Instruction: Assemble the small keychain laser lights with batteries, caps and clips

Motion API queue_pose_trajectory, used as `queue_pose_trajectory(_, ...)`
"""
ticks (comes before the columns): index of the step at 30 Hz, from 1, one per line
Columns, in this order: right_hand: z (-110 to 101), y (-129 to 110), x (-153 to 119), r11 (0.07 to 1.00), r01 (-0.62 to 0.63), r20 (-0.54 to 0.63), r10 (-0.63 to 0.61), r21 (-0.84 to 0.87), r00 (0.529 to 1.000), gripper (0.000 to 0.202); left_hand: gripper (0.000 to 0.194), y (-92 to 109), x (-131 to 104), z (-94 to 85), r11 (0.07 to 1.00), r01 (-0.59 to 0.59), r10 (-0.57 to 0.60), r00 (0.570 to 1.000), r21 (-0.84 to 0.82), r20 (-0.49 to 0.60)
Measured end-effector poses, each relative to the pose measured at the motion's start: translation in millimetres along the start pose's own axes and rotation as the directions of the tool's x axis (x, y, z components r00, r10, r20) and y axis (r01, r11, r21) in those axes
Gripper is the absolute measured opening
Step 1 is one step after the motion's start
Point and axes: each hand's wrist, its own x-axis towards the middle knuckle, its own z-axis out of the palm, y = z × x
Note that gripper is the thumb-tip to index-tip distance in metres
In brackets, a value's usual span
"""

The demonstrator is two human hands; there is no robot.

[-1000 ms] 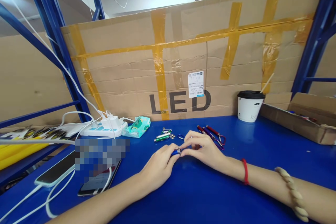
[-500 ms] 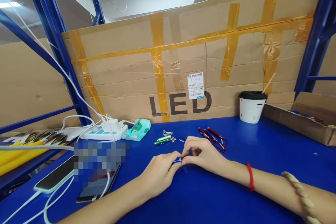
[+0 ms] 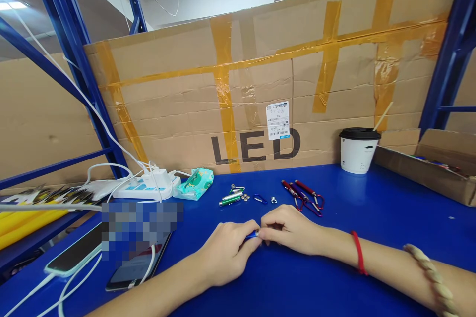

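Between my two hands is a small blue metal tube [image 3: 252,234] with a silvery end, much like a penlight body. My left hand [image 3: 231,250] is closed around it, thumb and forefinger pinching. My right hand [image 3: 288,230] is closed too, its fingertips pinching the tube's right end; the fingers hide that end. Just beyond lie a blue carabiner [image 3: 260,199] and a small silvery metal part [image 3: 273,200]. Further left are a green metal tube [image 3: 230,201], a silver tube [image 3: 232,195] and several button cells [image 3: 245,197].
Red and purple penlight-like tubes with carabiners [image 3: 303,197] lie beyond my right hand. A lidded paper cup [image 3: 359,153] and an open cardboard box [image 3: 427,171] stand at right. At left are phones [image 3: 139,270], cables, a power strip [image 3: 137,188] and a teal packet [image 3: 195,184].
Both hands have moved slightly toward me, with the tube still between them. The blue carabiner shows more fully, and the small silvery part now shows on the table beside it.
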Motion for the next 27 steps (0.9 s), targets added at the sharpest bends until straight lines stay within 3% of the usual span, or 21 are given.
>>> queue_pose_trajectory(27, -4.5, -4.3, 3.1, 0.999, -0.031, 0.054, 0.03, 0.011, 0.998, 0.05, 0.026, 2.4, 0.0, -2.2, 0.999, 0.031, -0.031, 0.999, 0.013, 0.022)
